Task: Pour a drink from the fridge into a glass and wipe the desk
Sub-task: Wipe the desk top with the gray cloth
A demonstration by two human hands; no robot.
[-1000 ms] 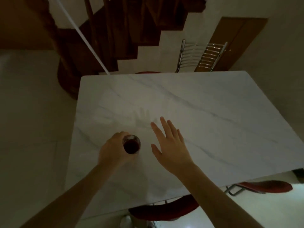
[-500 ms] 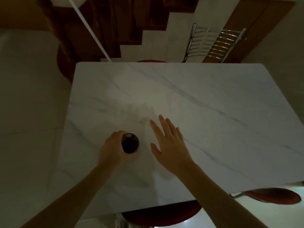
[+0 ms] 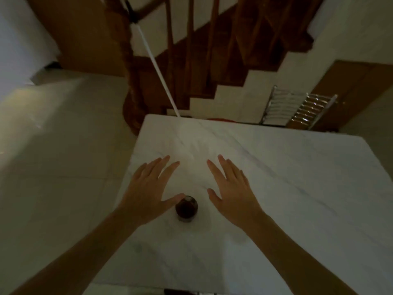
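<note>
A small glass (image 3: 186, 208) filled with a dark drink stands on the white marble desk (image 3: 287, 188), near its left side. My left hand (image 3: 148, 188) hovers flat and open just left of the glass, its thumb tip close to the rim. My right hand (image 3: 231, 188) is spread open to the right of the glass, apart from it. Neither hand holds anything. No cloth and no bottle are in view.
A chrome-backed chair (image 3: 297, 109) stands behind the desk's far edge, with a red seat (image 3: 221, 119) peeking over it. A dark wooden staircase (image 3: 212, 60) rises beyond. A white pole (image 3: 157, 71) leans toward the far left corner. Pale floor tiles (image 3: 63, 167) lie left.
My left hand has let go of the glass and opened, moving up and away. The glass now stands alone. The view has tilted up, showing more staircase.
</note>
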